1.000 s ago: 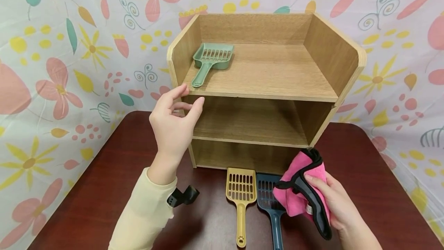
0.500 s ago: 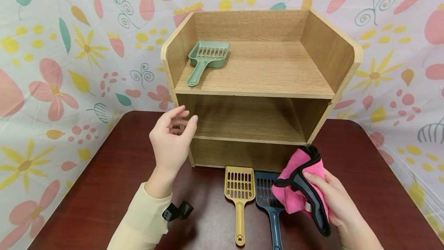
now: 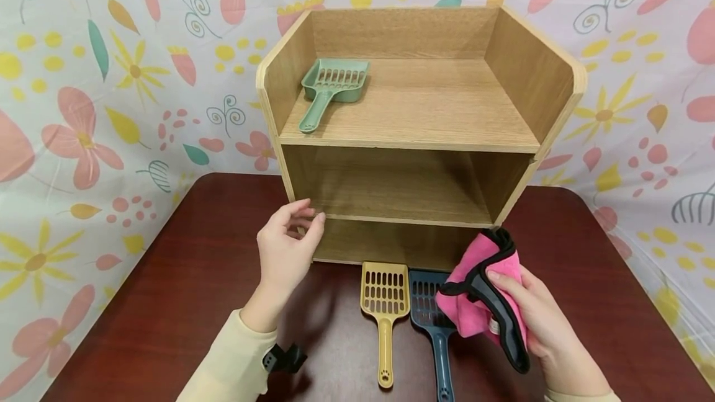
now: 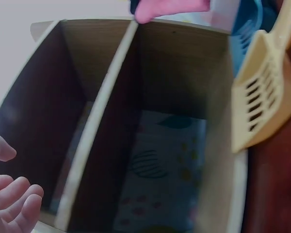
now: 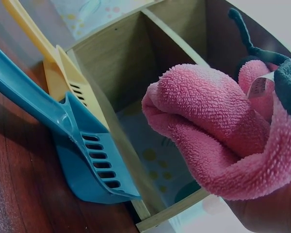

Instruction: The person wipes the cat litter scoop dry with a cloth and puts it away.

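My right hand (image 3: 539, 312) grips a bunched pink terry cloth (image 3: 475, 318) with black edging, thumb on top, in front of the shelf's lower right. In the right wrist view the cloth (image 5: 208, 131) shows its folds and a white tag. My left hand (image 3: 290, 241) holds nothing; its fingers are loosely bent near the lower left of the wooden shelf (image 3: 391, 141). A green slotted litter scoop (image 3: 335, 82) lies on the top board at left. On the table, a yellow litter scoop (image 3: 385, 293) and a dark blue one (image 3: 430, 309) lie side by side, heads against the shelf base.
The shelf has a raised back and sides above two lower compartments. It stands on a dark red-brown table (image 3: 167, 303) with rounded far corners. A flower-patterned cloth (image 3: 112, 79) hangs behind. A black strap device (image 3: 285, 358) sits at my left wrist.
My left hand has come down from beside the top board's front edge to the lower compartments. My right hand keeps hold of the cloth, nearly in place. The head view has shifted slightly.
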Demonstrator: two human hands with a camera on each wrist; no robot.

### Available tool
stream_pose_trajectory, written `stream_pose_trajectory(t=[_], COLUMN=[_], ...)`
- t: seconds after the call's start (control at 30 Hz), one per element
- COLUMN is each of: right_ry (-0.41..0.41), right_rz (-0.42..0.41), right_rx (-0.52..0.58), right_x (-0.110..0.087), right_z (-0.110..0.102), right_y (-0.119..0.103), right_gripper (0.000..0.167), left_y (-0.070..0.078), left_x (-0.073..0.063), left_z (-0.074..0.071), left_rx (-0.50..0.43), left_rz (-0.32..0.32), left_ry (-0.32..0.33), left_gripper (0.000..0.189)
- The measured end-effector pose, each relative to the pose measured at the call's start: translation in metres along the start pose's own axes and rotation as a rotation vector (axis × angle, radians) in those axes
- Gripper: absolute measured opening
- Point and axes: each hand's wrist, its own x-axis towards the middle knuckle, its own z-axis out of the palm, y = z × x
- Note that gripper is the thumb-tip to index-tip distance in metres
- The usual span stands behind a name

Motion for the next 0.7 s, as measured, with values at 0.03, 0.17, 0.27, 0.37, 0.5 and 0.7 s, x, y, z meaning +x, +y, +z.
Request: stream_pose_trajectory(t=[0.03,0.17,0.27,0.37,0.5,0.7], right_ry=[0.001,0.000,0.002,0.005,0.007,0.010], right_rz=[-0.002,-0.005,-0.004,-0.003,-0.005,-0.006], right_rx=[0.000,0.005,0.007,0.007,0.006,0.005], right_x=[0.000,0.000,0.000,0.000,0.000,0.000], right_z=[0.000,0.001,0.001,0.001,0.001,0.001], right_y=[0.000,-0.001,-0.001,0.000,0.000,0.000], right_gripper=[0.014,0.013,0.013,0.013,0.013,0.013], left_y=[-0.002,-0.009,-0.013,-0.017,-0.024,-0.032], left_x=[-0.002,-0.009,-0.014,-0.018,-0.025,-0.036], left_z=[0.001,0.003,0.004,0.006,0.008,0.012], left_rx=[0.008,0.042,0.061,0.079,0.092,0.043], left_rz=[-0.003,-0.018,-0.046,-0.082,-0.120,-0.220], left_ry=[-0.013,-0.072,-0.114,-0.160,-0.243,-0.408], left_gripper=[0.025,0.024,0.023,0.023,0.023,0.023])
